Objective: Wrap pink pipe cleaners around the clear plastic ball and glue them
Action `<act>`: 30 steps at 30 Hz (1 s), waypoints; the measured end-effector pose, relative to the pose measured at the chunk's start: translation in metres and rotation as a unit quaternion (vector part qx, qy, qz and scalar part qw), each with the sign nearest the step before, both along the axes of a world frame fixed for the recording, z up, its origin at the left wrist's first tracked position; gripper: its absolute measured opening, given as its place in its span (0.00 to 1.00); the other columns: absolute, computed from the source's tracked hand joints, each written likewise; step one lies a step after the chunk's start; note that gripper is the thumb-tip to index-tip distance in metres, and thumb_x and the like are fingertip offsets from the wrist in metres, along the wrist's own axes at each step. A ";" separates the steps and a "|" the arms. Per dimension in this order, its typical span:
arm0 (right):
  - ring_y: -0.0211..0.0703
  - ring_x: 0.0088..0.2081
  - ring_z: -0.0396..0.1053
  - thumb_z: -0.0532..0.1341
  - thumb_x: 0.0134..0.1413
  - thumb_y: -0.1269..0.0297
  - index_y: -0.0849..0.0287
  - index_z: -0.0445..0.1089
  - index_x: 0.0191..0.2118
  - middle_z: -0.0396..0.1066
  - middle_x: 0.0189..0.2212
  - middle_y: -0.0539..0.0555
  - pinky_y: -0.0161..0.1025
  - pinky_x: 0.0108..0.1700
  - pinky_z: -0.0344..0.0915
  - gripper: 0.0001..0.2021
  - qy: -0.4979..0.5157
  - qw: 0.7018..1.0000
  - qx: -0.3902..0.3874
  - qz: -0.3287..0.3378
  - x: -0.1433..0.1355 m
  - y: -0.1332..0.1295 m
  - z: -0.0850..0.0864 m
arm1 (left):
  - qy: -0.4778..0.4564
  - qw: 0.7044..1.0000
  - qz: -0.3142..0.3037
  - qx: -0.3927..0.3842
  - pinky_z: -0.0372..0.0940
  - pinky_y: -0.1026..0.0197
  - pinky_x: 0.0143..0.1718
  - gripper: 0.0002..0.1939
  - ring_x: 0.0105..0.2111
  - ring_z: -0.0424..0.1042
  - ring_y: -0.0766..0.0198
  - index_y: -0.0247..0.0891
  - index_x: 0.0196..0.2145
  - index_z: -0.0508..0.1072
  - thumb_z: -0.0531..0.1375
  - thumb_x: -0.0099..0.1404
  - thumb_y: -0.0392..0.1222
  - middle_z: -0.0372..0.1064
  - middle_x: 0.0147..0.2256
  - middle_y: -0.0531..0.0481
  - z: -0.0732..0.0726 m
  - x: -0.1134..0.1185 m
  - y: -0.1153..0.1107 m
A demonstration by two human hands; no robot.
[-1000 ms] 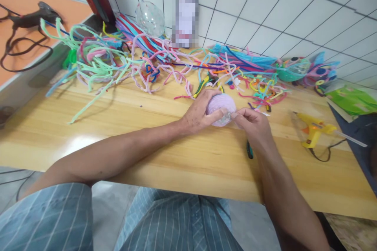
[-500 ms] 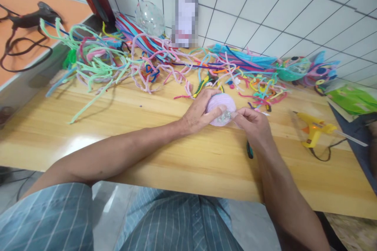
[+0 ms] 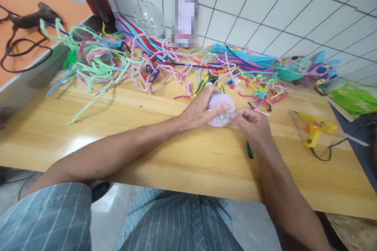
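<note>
Lilac ball [image 3: 224,99] sits in curled left hand [image 3: 200,111], right hand [image 3: 254,124] pinched at its edge, open tabletop [image 3: 191,164] nearer.

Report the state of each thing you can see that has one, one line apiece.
Lilac ball: partly covered, see-through patch exposed
Left hand: curled around the ball's left side
Right hand: pinching at the ball's right edge; anything pinched is unclear
Yellow glue gun: lying down, glue stick protruding
Phone: propped upright, screen lit, content blurred
Green stems: loose, tangled
Yellow-and-black tool: lying down, open or shut unclear
</note>
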State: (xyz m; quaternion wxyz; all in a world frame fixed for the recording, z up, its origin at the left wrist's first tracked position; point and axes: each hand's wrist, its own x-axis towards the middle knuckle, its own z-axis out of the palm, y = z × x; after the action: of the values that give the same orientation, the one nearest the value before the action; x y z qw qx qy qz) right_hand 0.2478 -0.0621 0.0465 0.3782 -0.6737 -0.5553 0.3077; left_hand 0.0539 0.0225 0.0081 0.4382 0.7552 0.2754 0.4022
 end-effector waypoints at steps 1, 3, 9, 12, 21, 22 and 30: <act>0.34 0.24 0.49 0.68 0.49 0.48 0.55 0.68 0.22 0.54 0.18 0.44 0.37 0.29 0.53 0.17 0.003 1.000 0.003 -0.002 0.000 0.000 -0.001 | 0.001 1.000 0.002 0.004 0.70 0.49 0.58 0.26 0.53 0.72 0.53 0.37 0.54 0.66 0.63 0.70 0.59 0.70 0.52 0.39 0.000 0.000 0.001; 0.34 0.24 0.50 0.68 0.48 0.47 0.55 0.68 0.22 0.56 0.18 0.44 0.37 0.29 0.53 0.18 0.015 1.000 0.010 -0.005 0.001 0.000 -0.001 | -0.005 1.000 0.008 0.008 0.70 0.51 0.55 0.24 0.51 0.73 0.54 0.38 0.52 0.67 0.64 0.69 0.58 0.71 0.51 0.41 -0.001 0.001 0.003; 0.38 0.27 0.59 0.69 0.48 0.49 0.55 0.73 0.25 0.67 0.22 0.48 0.38 0.31 0.57 0.15 0.015 1.000 -0.010 0.003 0.002 -0.001 0.002 | -0.037 0.999 0.030 0.006 0.69 0.49 0.62 0.24 0.58 0.74 0.53 0.40 0.56 0.69 0.63 0.71 0.58 0.74 0.56 0.40 -0.005 0.001 -0.001; 0.38 0.27 0.60 0.68 0.48 0.48 0.55 0.73 0.25 0.67 0.22 0.47 0.38 0.32 0.57 0.15 0.011 1.000 -0.004 0.001 0.003 0.000 0.000 | -0.024 0.998 0.038 0.035 0.66 0.45 0.67 0.25 0.63 0.72 0.50 0.40 0.60 0.70 0.63 0.72 0.56 0.73 0.60 0.39 -0.008 0.001 -0.001; 0.37 0.26 0.59 0.68 0.50 0.48 0.55 0.72 0.25 0.66 0.21 0.46 0.38 0.31 0.56 0.16 0.010 1.000 0.018 -0.014 0.007 0.002 -0.013 | -0.018 0.999 0.012 0.041 0.65 0.46 0.68 0.25 0.61 0.71 0.52 0.38 0.57 0.71 0.56 0.76 0.61 0.73 0.57 0.38 -0.006 -0.001 -0.002; 0.37 0.26 0.59 0.68 0.50 0.48 0.55 0.72 0.25 0.66 0.21 0.46 0.38 0.31 0.56 0.16 0.007 1.000 0.017 -0.012 0.007 0.002 -0.012 | -0.015 0.999 0.005 0.030 0.65 0.47 0.68 0.25 0.61 0.71 0.52 0.37 0.57 0.71 0.55 0.77 0.61 0.73 0.57 0.38 -0.004 -0.002 -0.001; 0.39 0.28 0.62 0.67 0.52 0.49 0.54 0.72 0.25 0.68 0.22 0.47 0.39 0.34 0.59 0.15 -0.010 1.000 0.007 0.006 0.003 -0.001 -0.005 | 0.047 0.999 0.002 0.001 0.72 0.46 0.55 0.25 0.50 0.75 0.52 0.38 0.49 0.70 0.69 0.65 0.57 0.74 0.49 0.42 0.009 0.001 0.008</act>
State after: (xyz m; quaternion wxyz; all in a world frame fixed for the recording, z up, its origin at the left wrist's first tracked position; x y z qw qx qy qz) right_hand 0.2510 -0.0628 0.0410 0.3753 -0.6708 -0.5652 0.2995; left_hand 0.0551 0.0304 0.0168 0.4229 0.7732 0.2968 0.3677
